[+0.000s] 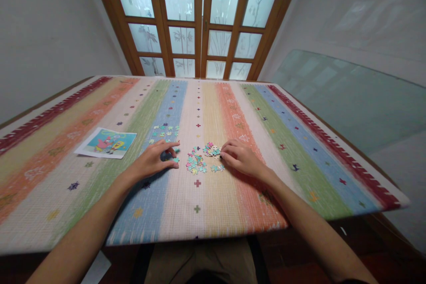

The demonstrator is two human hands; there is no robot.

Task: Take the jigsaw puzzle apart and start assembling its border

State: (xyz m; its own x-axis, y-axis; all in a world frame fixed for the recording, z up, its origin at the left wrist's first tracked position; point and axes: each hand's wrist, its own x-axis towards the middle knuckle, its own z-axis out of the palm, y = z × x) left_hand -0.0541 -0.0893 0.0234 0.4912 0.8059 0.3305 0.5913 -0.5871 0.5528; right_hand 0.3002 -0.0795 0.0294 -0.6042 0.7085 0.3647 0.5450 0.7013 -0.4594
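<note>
Two loose heaps of jigsaw puzzle pieces (196,162) lie on the striped tablecloth between my hands. My left hand (158,157) rests left of them, thumb and fingers apart, with a few pieces on the cloth near its fingertips. Beyond it, several pale green and blue pieces (166,132) are spread in rows on the blue stripe. At the right edge of the farther heap (212,150), my right hand (238,156) has its fingers curled together against the pieces. What those fingers hold, if anything, is hidden.
A printed picture (108,143) with a pink starfish and a yellow sponge cartoon figure lies at the left. The striped tablecloth (299,159) covers the table. Behind stand wooden doors (199,22) with glass panes, and a glass panel (349,93) leans at the right wall.
</note>
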